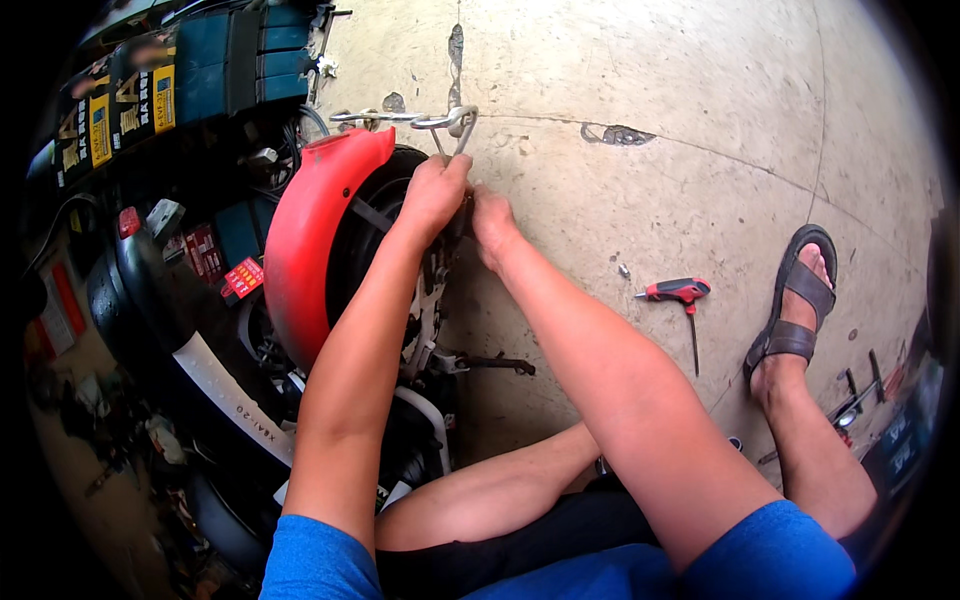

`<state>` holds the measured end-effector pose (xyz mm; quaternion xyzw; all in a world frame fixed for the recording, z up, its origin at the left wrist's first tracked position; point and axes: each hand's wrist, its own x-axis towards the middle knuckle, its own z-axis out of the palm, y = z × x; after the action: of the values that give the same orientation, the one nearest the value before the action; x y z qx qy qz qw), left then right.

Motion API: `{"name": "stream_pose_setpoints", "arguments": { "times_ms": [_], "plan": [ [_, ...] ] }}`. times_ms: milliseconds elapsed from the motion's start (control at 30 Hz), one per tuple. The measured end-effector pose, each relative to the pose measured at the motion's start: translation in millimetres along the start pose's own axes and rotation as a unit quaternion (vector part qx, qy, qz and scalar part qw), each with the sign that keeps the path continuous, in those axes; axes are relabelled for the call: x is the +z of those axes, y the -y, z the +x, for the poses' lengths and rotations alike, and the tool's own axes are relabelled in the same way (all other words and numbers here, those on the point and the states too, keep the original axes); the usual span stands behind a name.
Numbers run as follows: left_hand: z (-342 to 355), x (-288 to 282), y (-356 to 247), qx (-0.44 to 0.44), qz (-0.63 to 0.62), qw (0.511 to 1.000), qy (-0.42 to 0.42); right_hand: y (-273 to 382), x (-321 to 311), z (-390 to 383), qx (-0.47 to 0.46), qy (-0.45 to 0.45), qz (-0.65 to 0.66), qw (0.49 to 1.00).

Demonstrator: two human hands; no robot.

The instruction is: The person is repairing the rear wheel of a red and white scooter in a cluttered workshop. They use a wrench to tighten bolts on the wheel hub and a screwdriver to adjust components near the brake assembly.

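Note:
A red fender (318,235) curves over a dark wheel (360,215) on a motorbike at my left. My left hand (437,195) is closed at the wheel's far side, just below a bent silvery metal bar (458,122). Close beside it, my right hand (492,225) is curled in toward the same dark part. The fingertips of both hands are hidden, and I cannot make out what they grip.
A red and black T-handle hex key (678,290) lies on the concrete floor (640,210) near a small metal piece (625,270). My sandalled foot (795,300) stands at right, with more tools (862,390) beyond. Dark seat (150,300) and boxes (130,110) crowd the left.

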<state>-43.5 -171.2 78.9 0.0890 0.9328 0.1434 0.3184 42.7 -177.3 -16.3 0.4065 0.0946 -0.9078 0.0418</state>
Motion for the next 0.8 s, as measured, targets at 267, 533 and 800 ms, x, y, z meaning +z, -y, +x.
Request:
{"name": "stream_pose_setpoints", "arguments": {
  "times_ms": [267,533,800],
  "plan": [
    [-2.5,3.2,-9.2,-0.006,-0.022,1.000,0.006,4.7,-4.4,-15.2,-0.051,-0.086,-0.011,0.995],
    [-2.0,2.3,-5.2,-0.030,-0.037,0.999,0.020,-5.3,-72.9,-94.2,-0.010,-0.074,-0.013,0.997],
    [-8.6,3.8,-17.9,-0.063,-0.074,0.994,0.050,-44.6,-77.4,-120.5,-0.047,-0.005,-0.036,0.998]
  ]
}}
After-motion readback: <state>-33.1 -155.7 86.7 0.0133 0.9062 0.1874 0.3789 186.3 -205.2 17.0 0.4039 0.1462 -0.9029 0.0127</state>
